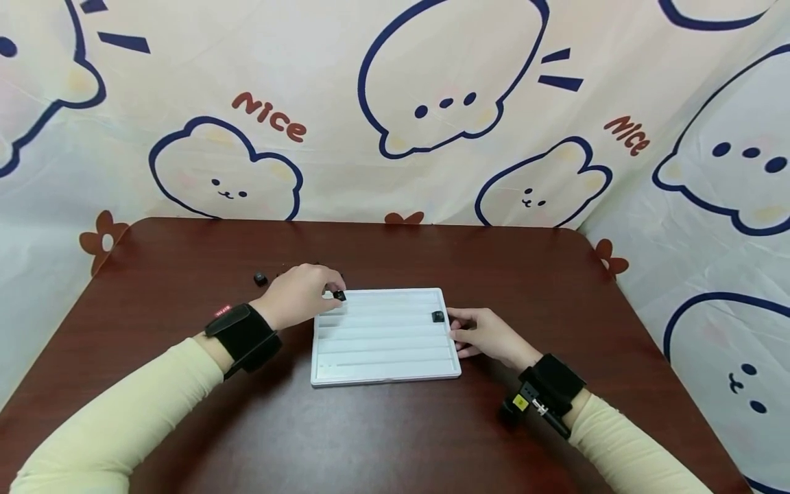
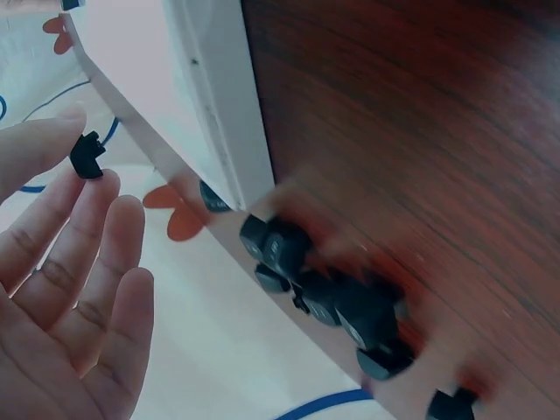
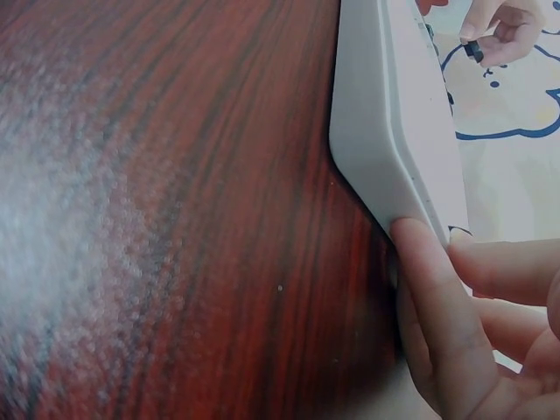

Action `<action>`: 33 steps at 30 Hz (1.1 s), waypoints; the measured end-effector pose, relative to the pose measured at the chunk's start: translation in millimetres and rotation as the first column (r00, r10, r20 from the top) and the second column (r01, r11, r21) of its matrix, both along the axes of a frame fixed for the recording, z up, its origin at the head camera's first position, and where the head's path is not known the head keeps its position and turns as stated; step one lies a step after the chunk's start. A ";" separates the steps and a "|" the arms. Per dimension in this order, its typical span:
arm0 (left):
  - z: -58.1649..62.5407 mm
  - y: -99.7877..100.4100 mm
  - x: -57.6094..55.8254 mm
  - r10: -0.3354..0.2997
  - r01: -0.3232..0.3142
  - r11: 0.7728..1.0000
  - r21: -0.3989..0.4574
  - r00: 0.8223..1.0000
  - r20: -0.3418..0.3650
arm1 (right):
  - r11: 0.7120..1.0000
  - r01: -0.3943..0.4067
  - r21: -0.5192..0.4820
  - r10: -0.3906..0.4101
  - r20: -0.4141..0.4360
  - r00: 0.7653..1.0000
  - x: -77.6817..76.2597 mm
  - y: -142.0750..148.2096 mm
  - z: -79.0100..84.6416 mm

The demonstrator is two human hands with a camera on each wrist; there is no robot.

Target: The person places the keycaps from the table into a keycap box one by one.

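Observation:
In the head view, my left hand (image 1: 306, 291) pinches a small black keycap (image 1: 339, 296) between thumb and fingertips, over the far left corner of a white tray (image 1: 385, 381) with stepped rows. The left wrist view shows this pinched keycap (image 2: 87, 156) up close, with the remaining fingers of that hand loosely spread. One black keycap (image 1: 437, 316) sits on the tray near its right edge, on an upper row. Beside that edge is my right hand (image 1: 487, 336), its fingertips touching the tray's side; in the right wrist view a fingertip (image 3: 418, 249) rests against the white wall.
A cluster of loose black keycaps (image 2: 337, 302) lies on the brown table (image 1: 395, 439) by the tray's far left side, mostly behind my left hand in the head view. Another keycap (image 1: 260, 278) lies farther left. A patterned cloth (image 1: 333, 178) hangs behind the table.

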State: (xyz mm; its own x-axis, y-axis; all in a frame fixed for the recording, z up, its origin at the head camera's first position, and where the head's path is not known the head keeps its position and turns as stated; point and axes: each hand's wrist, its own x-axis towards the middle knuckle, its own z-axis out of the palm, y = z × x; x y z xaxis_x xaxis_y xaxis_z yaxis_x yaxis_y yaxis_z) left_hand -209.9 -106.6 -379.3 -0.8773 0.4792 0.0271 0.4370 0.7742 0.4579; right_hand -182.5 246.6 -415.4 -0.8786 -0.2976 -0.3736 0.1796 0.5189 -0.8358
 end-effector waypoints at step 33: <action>-7.3 56.9 -2.0 -0.166 0.165 0.986 -0.035 0.985 -0.050 | 1.000 -0.001 0.017 0.001 -0.003 1.000 1.2 -1.6 1.4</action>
State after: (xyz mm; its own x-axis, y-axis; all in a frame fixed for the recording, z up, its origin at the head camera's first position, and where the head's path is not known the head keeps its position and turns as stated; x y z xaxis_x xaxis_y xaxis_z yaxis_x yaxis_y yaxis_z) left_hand -211.9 -49.7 -386.5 -0.7834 0.6191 0.0546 0.5834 0.7023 0.4081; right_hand -181.4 245.0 -414.0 -0.8794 -0.2919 -0.3761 0.1770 0.5330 -0.8274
